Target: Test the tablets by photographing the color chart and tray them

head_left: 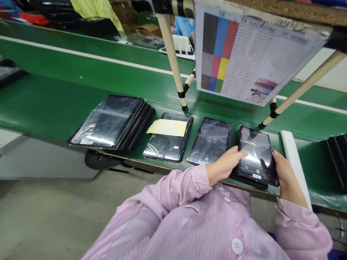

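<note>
My left hand grips the left edge of a black tablet, its thumb over the screen. The tablet's right edge is held by my right hand. This tablet lies over another dark one, which shows at its lower left. Just left of my left hand is a second group of tablets. Farther left, a tablet has a yellow paper slip across it. A taller stack of film-covered tablets stands leftmost of these.
A white foam strip lies right of my right hand, with dark stacked items beyond. A beige pipe frame with a hanging printed chart rises behind the tablets. People stand across the green bench.
</note>
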### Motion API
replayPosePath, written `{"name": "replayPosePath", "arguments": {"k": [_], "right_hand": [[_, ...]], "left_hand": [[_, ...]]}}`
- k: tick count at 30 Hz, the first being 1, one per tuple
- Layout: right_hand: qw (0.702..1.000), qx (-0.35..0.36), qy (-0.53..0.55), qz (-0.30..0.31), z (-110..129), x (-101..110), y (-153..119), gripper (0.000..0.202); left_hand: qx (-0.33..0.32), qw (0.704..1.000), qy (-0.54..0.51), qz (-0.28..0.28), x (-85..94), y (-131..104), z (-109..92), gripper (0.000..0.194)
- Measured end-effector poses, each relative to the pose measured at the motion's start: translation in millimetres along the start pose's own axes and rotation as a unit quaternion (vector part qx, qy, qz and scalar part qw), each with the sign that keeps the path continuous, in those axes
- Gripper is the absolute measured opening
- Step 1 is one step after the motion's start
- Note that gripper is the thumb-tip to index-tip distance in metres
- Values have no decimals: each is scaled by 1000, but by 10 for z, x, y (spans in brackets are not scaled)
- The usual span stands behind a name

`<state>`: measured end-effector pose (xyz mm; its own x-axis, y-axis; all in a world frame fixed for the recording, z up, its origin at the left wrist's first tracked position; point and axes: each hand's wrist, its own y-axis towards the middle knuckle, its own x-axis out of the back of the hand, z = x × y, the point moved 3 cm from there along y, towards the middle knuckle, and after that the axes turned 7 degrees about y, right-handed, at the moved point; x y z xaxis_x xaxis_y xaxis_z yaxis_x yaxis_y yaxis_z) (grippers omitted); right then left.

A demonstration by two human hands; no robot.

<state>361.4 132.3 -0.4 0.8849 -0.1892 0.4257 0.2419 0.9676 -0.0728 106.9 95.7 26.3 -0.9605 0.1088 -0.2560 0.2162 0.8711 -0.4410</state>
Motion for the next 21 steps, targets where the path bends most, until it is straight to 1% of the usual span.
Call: {"name": "replayPosePath", "arguments": {"k": [2, 3, 4, 5, 6, 7, 8, 9, 10, 12, 13, 14, 16, 18, 21], "right_hand": [[998, -17, 21, -52, 76, -124, -145, 81], [996, -11, 39, -75, 149, -193, -253, 84], [993, 11, 66, -96, 249, -269, -372, 84], [987, 47, 104, -116, 372, -350, -495, 83], [968, 109, 174, -143, 519, -427, -613, 80], [945, 171, 237, -148, 672, -516, -713, 77], [921, 219, 291, -141, 820, -609, -786, 73], [902, 245, 332, -124, 952, -706, -824, 70], [894, 248, 360, -96, 1067, -806, -827, 67], [892, 204, 402, -30, 1234, -997, -758, 67], [891, 176, 420, 5, 1294, -1083, -708, 70], [886, 153, 435, 38, 1346, -1158, -658, 71], [874, 126, 459, 98, 1435, -1277, -579, 72], [865, 117, 468, 140, 1509, -1358, -535, 69], [858, 130, 471, 160, 1592, -1417, -512, 63]], "left_hand": [[-42, 998, 39, -2, 69, -58, -23, 77], [-80, 994, 75, -6, 128, -114, -44, 81], [-130, 984, 120, -14, 200, -187, -75, 85], [-188, 967, 170, -26, 281, -275, -114, 89], [-250, 942, 217, -46, 370, -373, -160, 91], [-310, 912, 258, -73, 461, -477, -210, 92], [-368, 876, 293, -108, 554, -581, -263, 92], [-418, 837, 320, -149, 643, -681, -314, 92], [-459, 798, 342, -189, 726, -769, -359, 92], [-510, 730, 377, -254, 860, -901, -426, 93], [-521, 705, 392, -279, 912, -944, -447, 96], [-522, 687, 408, -300, 956, -973, -462, 100], [-503, 669, 438, -328, 1024, -1002, -477, 113], [-470, 667, 463, -346, 1073, -1009, -482, 127], [-436, 676, 477, -356, 1125, -1009, -479, 140]]}}
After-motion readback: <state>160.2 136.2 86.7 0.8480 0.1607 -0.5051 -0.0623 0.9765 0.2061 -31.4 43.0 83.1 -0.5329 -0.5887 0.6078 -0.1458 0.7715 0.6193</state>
